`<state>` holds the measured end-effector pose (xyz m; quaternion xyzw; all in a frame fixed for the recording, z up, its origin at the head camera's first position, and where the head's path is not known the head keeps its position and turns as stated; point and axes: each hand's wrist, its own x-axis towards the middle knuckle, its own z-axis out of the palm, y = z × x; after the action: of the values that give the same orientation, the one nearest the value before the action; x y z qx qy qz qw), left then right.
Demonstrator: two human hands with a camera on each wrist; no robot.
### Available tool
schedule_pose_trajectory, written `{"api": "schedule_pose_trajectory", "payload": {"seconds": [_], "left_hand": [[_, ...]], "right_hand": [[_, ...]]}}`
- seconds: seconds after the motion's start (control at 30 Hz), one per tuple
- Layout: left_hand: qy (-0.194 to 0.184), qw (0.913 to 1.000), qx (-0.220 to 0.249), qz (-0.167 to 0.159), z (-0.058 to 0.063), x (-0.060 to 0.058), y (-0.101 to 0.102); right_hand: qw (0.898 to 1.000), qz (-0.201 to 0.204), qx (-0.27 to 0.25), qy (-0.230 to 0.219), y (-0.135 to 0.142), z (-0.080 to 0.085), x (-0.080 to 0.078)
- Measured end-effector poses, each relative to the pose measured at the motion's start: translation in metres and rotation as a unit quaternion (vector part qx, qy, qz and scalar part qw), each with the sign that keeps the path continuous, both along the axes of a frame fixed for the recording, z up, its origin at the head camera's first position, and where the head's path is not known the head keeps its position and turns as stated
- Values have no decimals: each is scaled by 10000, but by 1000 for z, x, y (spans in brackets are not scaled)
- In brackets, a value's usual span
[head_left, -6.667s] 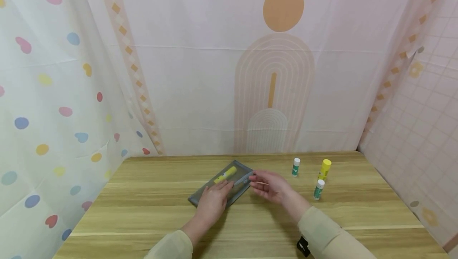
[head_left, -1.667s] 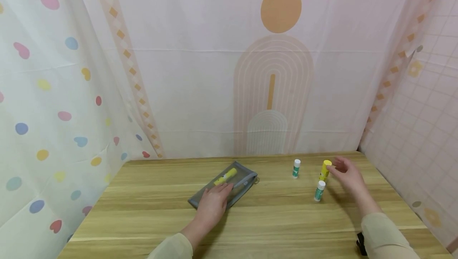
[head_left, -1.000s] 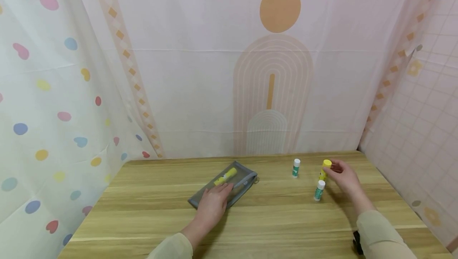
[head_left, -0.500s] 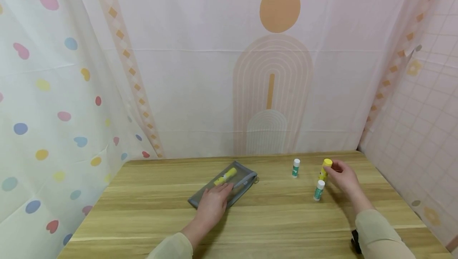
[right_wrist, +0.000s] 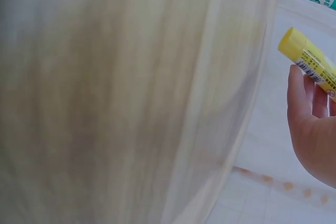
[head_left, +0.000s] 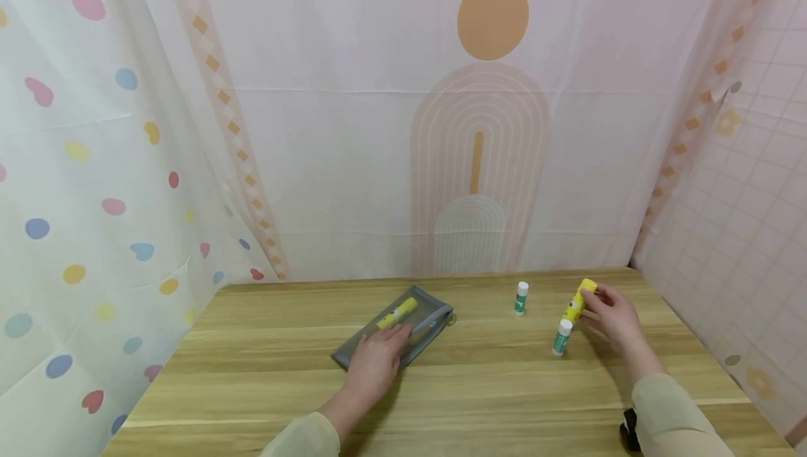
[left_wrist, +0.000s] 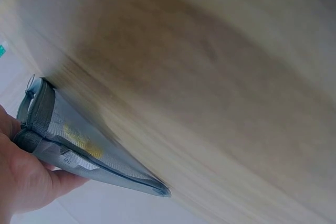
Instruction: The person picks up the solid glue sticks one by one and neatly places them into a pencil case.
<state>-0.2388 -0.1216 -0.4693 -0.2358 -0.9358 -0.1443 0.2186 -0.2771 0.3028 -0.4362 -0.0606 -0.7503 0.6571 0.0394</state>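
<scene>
A yellow glue stick, tilted with its cap to the upper right, is pinched by my right hand between thumb and fingers. The right wrist view shows its barcode side and one yellow end. My left hand lies on the grey mesh zip pouch, fingers stretched over its near part. Through the mesh a second yellow glue stick shows. In the left wrist view the pouch presents its near edge, with the hand along it.
A white-capped green glue stick stands upright just in front of the held one. Another such stick stands further back, left. The pouch's ring sticks out at its right end. Curtains border the wooden table.
My right hand went from the pouch's right end across to the yellow glue stick, took hold of it and has now tilted it from upright. My left hand has stayed on the pouch.
</scene>
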Motion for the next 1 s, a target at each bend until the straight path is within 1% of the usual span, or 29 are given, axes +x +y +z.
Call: {"api": "schedule_pose_trajectory", "payload": {"seconds": [0.23, 0.4, 0.47, 0.77, 1.0], "left_hand": [[8, 10000, -32, 2, -2, -1, 0], [-25, 10000, -55, 42, -1, -2, 0], [-32, 10000, -51, 45, -1, -1, 0], [-56, 10000, -11, 37, -1, -1, 0], [-34, 10000, 2, 19, -1, -1, 0]], "right_hand": [[9988, -72, -472, -55, 1, 5, 3], [9954, -95, -949, -47, 3, 9, 5], [9944, -96, -1050, -28, 3, 10, 5], [9929, -99, -1137, 342, -1, 16, 6], [9917, -235, -1064, 689, -10, 24, 8]]}}
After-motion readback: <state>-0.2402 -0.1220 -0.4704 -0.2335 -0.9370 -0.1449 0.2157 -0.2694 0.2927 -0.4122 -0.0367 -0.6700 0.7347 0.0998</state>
